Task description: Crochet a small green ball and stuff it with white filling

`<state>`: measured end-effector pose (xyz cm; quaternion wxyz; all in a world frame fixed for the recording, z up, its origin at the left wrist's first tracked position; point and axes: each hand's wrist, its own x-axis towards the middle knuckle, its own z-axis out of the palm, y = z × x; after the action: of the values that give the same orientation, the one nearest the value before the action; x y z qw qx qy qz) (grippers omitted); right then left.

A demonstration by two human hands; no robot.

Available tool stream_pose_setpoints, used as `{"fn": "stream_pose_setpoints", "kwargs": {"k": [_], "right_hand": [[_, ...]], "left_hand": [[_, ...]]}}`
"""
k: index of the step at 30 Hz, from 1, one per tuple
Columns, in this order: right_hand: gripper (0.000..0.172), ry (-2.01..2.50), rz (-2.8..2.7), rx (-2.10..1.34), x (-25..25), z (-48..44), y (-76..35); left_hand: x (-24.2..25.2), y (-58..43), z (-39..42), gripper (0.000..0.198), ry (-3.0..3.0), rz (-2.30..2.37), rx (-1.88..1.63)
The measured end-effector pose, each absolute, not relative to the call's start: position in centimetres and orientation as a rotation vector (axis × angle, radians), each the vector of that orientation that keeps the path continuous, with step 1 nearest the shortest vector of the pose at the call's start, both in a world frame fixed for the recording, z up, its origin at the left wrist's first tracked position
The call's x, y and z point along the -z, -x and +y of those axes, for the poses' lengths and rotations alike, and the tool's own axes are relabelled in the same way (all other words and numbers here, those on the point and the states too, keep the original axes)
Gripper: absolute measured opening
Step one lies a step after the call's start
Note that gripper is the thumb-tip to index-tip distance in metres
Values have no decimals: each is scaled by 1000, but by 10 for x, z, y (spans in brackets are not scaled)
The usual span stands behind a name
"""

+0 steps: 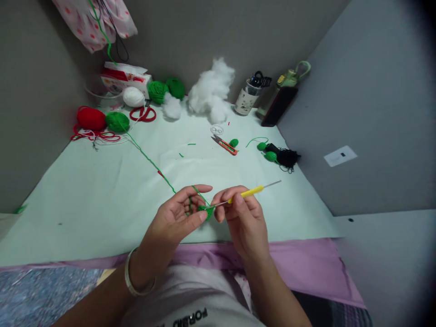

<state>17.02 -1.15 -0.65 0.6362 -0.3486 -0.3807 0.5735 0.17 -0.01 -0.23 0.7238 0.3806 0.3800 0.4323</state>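
Observation:
My left hand (177, 215) pinches a small green crochet piece (205, 211) between thumb and fingers, with green yarn (150, 160) looped over the index finger. That strand runs back across the pale green cloth (102, 190) to a green yarn ball (117, 121). My right hand (240, 213) is closed on a yellow-handled crochet hook (250, 192). The hook's metal tip points left into the green piece, and its other metal end sticks out to the right.
At the back lie a red yarn ball (90, 118), a white ball (133, 96), two more green balls (166, 90), red scissors (143, 113), white stuffing (211, 91) and a cup of tools (247, 97). Orange snips (225, 145), small green pieces (267, 152) and black yarn (288, 157) sit mid-right.

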Motion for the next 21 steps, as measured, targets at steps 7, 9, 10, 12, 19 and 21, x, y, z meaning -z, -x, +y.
{"fn": "stream_pose_setpoints", "kwargs": {"k": [7,9,10,12,19,21], "right_hand": [[22,922,-1247,-922,10,-26,-172],[25,957,-1503,-662,12,-30,-173],[27,975,-1632,-515,13,-32,-174],[34,1005,-1824,-240,16,-34,-175],[26,978,-1385,-522,16,-33,-173],[23,916,-1206,-716,15,-30,-171]], "left_hand": [[6,-4,-1,32,-984,977,-1031],[6,-5,-3,34,-1039,1046,-1072],[6,-6,-4,35,-1042,1058,-1084],[3,-7,-5,39,-952,998,-1066],[-10,-8,4,39,-577,757,-942],[-8,-7,4,39,-656,772,-976]]}}
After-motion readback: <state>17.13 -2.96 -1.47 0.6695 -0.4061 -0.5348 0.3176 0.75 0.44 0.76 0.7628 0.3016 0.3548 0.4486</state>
